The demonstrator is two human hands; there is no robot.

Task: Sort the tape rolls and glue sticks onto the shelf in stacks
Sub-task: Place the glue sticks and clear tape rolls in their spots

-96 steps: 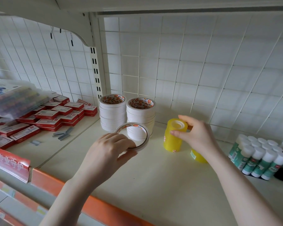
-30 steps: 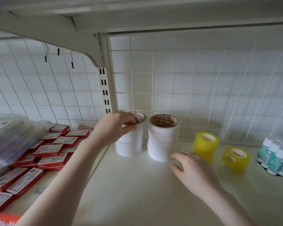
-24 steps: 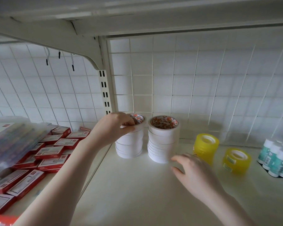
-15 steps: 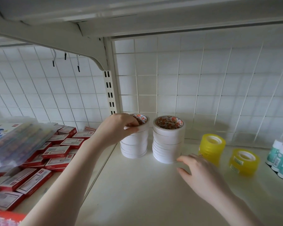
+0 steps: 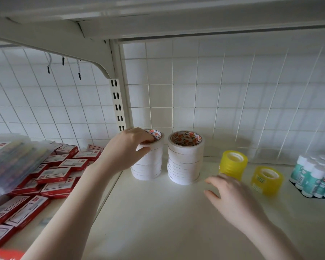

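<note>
The left hand (image 5: 128, 149) pinches the top ring of the left stack of white tape rolls (image 5: 147, 158) on the cream metal shelf (image 5: 158, 222), probably squaring it; the right hand (image 5: 233, 199) hovers spread.

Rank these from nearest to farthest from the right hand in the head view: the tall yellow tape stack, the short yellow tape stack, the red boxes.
From the right hand:
1. Tall yellow tape stack, just beyond the fingertips.
2. Short yellow tape stack, farther right on the shelf.
3. Red boxes, far left, on the neighbouring shelf section.
</note>
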